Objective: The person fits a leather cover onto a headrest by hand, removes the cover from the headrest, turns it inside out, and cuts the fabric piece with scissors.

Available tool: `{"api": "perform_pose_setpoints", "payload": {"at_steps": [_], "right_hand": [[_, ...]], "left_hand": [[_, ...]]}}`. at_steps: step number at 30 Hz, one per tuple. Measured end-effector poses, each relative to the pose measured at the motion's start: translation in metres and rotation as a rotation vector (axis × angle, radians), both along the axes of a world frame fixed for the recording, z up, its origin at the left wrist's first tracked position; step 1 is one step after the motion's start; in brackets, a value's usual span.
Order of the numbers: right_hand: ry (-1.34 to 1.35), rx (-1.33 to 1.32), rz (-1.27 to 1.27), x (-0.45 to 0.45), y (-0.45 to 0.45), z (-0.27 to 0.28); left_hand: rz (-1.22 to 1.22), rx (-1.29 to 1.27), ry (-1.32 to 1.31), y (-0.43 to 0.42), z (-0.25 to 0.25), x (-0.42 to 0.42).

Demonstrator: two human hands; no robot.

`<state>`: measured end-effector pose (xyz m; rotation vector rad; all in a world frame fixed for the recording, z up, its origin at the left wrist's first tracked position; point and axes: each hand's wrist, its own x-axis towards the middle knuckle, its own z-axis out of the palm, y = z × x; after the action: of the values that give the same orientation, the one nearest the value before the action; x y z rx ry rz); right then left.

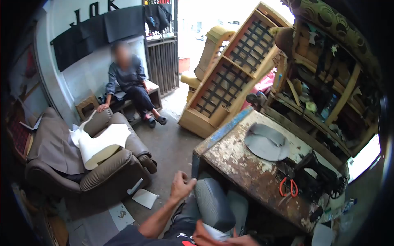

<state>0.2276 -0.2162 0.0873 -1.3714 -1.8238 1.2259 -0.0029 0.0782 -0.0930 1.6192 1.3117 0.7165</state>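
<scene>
"By the bright doorway, what is the biggest thing we see?"

"We see a wooden sofa frame (199, 123), tipped up, with black straps crossing inside it. On our left is a brown armchair (104, 168). On our right is a table (223, 162) with a patchy top."

"Is somebody with us?"

"Yes, a person (129, 78) in dark clothes sits by the wall, one hand resting on the armchair. A white sheet (98, 143) lies on that chair too."

"Where is our grey padded seat (211, 201)?"

"It is on our lap, near the corner of the table. On the table we see a black sewing machine (318, 164) and a round grey piece (266, 141)."

"And our hands?"

"Our left hand (182, 186) is up near the seat's far end. Its fingers are bent in, but we can't tell if they pinch something thin. Our right hand (242, 240) is blurry and cut off at the bottom, by the seat's near end. We can't tell if its fingers are loose or gripping."

"What is smallest?"

"The red-handled pliers (282, 186), beside the sewing machine."
</scene>
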Motion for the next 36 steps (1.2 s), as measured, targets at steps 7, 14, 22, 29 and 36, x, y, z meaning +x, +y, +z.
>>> {"api": "perform_pose_setpoints", "payload": {"at_steps": [7, 14, 22, 29, 36], "right_hand": [[0.554, 0.304, -0.522, 0.022, 0.012, 0.034], [1.135, 0.747, -1.172, 0.076, 0.007, 0.008], [1.362, 0.584, -1.221, 0.101, 0.079, 0.001], [0.969, 1.029, -1.152, 0.162, 0.011, 0.034], [0.485, 1.376, -0.831, 0.142, 0.035, 0.072]], "left_hand": [[-0.229, -0.055, -0.07, -0.047, 0.015, 0.051], [-0.511, -0.286, -0.173, 0.005, 0.05, 0.035], [-0.682, -0.093, -0.277, -0.033, 0.063, 0.065], [-0.348, 0.044, -0.433, -0.009, 0.154, 0.026], [-0.011, -0.216, -1.157, 0.074, 0.228, 0.121]]}}
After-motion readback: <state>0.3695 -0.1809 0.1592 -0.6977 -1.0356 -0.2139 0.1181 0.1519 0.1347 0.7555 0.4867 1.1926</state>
